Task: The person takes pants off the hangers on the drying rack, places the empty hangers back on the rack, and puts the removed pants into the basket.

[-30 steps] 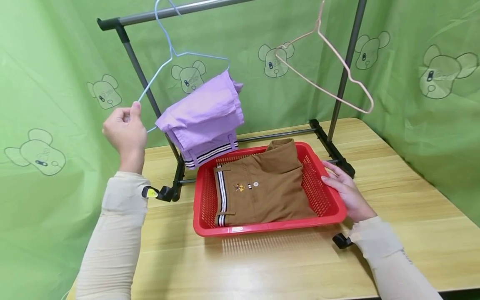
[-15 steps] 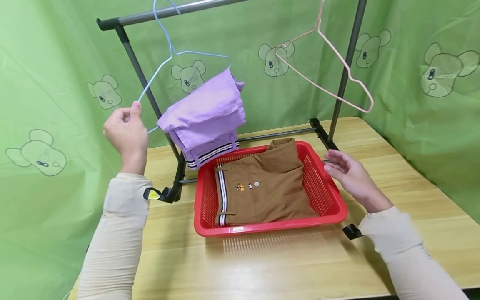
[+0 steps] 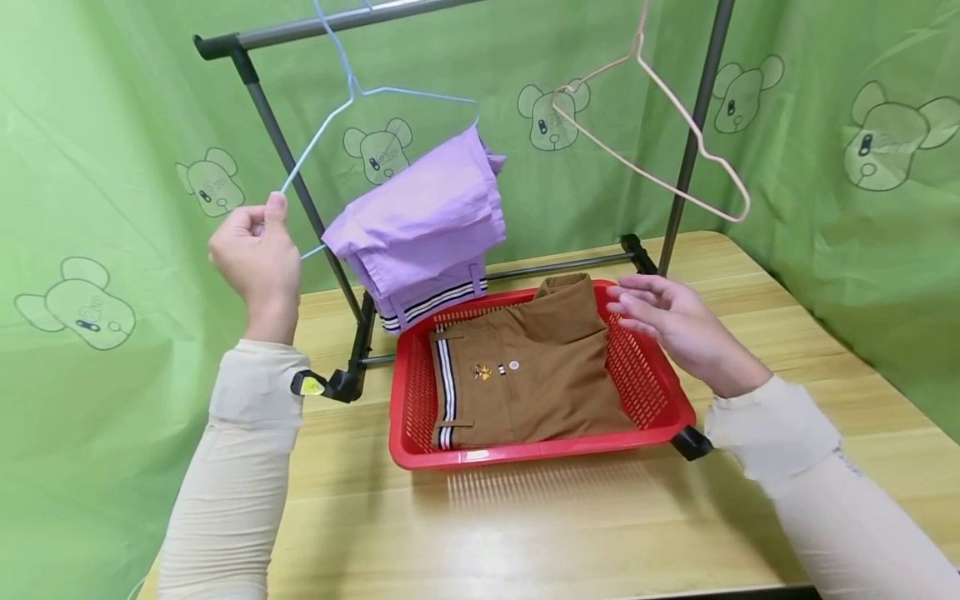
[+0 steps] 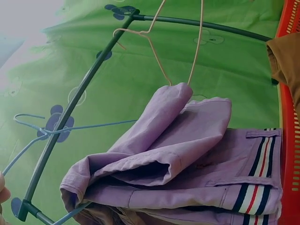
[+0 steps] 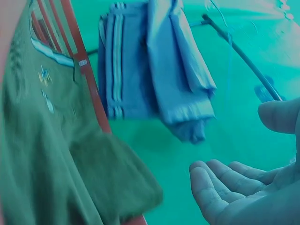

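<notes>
My left hand [image 3: 258,258] pinches the left corner of a light blue wire hanger [image 3: 330,117]. Folded over the hanger's lower bar are purple pants [image 3: 420,217], their striped waistband hanging down by the basket's back left corner. My right hand [image 3: 675,321] is held over the right side of a red plastic basket [image 3: 667,400], fingers extended and holding nothing. Inside the basket lie folded brown pants [image 3: 525,375] with a striped waistband and a small embroidered emblem. In the left wrist view the purple pants [image 4: 187,159] fill the middle, and only fingertips of my left hand show.
A metal clothes rack [image 3: 300,32] stands on the wooden table [image 3: 360,517], its bar passing behind the blue hanger. A bare pink hanger [image 3: 690,125] hangs at the right. Green curtains [image 3: 97,167] printed with mouse faces surround the table.
My right hand has let go of the basket's right rim and moved up and left over it. The blue hanger with the purple pants has shifted slightly right and up, my left hand still pinching it.
</notes>
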`<state>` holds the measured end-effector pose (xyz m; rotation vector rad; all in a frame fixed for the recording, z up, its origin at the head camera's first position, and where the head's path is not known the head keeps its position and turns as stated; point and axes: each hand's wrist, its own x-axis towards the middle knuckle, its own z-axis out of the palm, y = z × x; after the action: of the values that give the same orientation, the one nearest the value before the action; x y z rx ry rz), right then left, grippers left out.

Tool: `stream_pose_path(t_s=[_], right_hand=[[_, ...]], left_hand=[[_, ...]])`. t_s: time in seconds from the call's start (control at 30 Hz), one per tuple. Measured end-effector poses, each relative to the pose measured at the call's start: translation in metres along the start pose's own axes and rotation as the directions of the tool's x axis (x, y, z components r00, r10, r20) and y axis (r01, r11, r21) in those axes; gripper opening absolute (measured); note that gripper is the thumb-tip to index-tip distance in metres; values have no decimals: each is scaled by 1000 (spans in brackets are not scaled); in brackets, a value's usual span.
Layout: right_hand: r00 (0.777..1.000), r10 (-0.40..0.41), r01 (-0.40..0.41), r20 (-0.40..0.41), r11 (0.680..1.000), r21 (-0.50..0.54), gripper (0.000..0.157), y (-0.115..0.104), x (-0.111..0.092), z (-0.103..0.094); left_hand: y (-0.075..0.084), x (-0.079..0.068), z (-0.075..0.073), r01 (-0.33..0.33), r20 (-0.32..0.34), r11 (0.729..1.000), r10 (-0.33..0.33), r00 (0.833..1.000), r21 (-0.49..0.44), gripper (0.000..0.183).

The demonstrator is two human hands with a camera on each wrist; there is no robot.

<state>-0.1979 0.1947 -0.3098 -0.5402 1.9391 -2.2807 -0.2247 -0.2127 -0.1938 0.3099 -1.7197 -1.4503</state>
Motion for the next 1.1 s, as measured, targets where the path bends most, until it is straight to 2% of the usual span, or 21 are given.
stream_pose_path(t_s=[0.17, 0.37, 0.5, 0.63, 0.77, 0.93, 1.0, 1.1], right_hand=[[990, 136, -136, 47, 991, 8, 65, 0, 18, 25], [952, 305, -307, 36, 947, 95, 66, 9, 48, 48], [920, 388, -390, 53, 894, 218, 69, 22, 67, 61], [878, 477, -458, 38, 815, 356, 73, 32, 83, 75], [838, 546, -476, -5, 734, 485, 77, 42, 95, 91], [792, 608, -468, -56, 663, 584, 81, 56, 104, 114], [779, 624, -453, -68, 634, 627, 84, 59, 108, 123], [772, 630, -405, -85, 590, 698, 89, 61, 113, 135]], left_hand=[[3, -2, 1, 11, 12, 999, -11, 1000, -33, 23], [9, -8, 6, 30, 31, 997, -28, 999, -67, 23], [11, -12, 9, 41, 31, 996, -38, 999, -84, 21], [12, -17, 12, 32, 22, 996, -30, 999, -89, 19], [14, -22, 16, 12, 19, 996, -10, 1000, -92, 19], [17, -26, 21, 13, 6, 996, -13, 1000, -88, 19], [18, -27, 22, 16, 1, 996, -16, 1000, -92, 19], [19, -30, 24, 10, 5, 995, -10, 1000, -94, 19]])
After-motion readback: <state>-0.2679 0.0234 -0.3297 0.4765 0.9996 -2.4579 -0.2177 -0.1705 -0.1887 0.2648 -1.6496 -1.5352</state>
